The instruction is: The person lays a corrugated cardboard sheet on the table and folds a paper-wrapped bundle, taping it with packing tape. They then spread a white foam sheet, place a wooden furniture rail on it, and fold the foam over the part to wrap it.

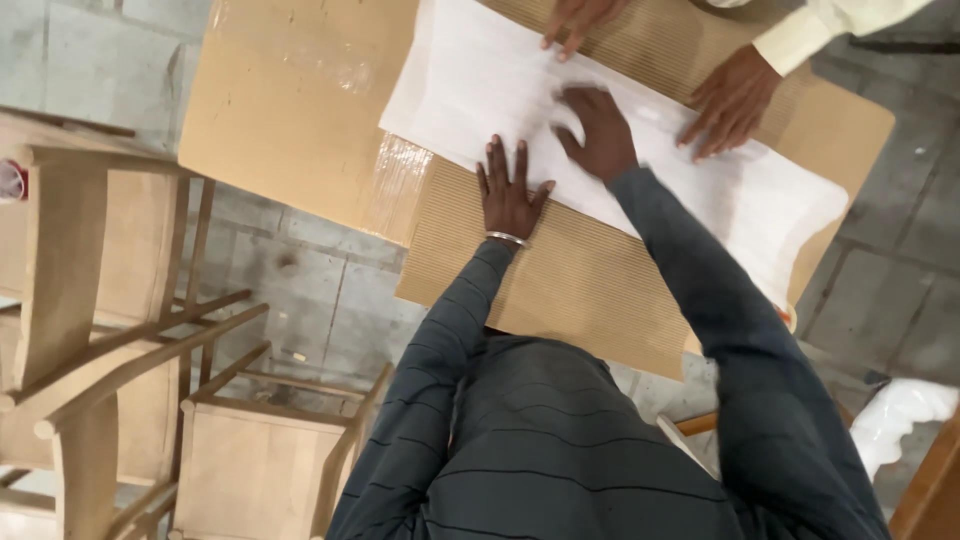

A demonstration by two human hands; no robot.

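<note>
White foam sheet [500, 80] under both hands [510, 195] [600, 130], on corrugated cardboard [560, 290].

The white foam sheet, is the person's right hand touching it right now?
Touching. The head view shows the right hand pressed flat on the white foam sheet, fingers spread on its surface, with no gap visible beneath the palm.

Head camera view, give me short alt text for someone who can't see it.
Seen from above, a person in a dark striped top presses the left hand on ribbed cardboard and the right hand on a white foam sheet. A co-worker's hands flatten the sheet's far side; wooden chairs stand alongside.
</note>
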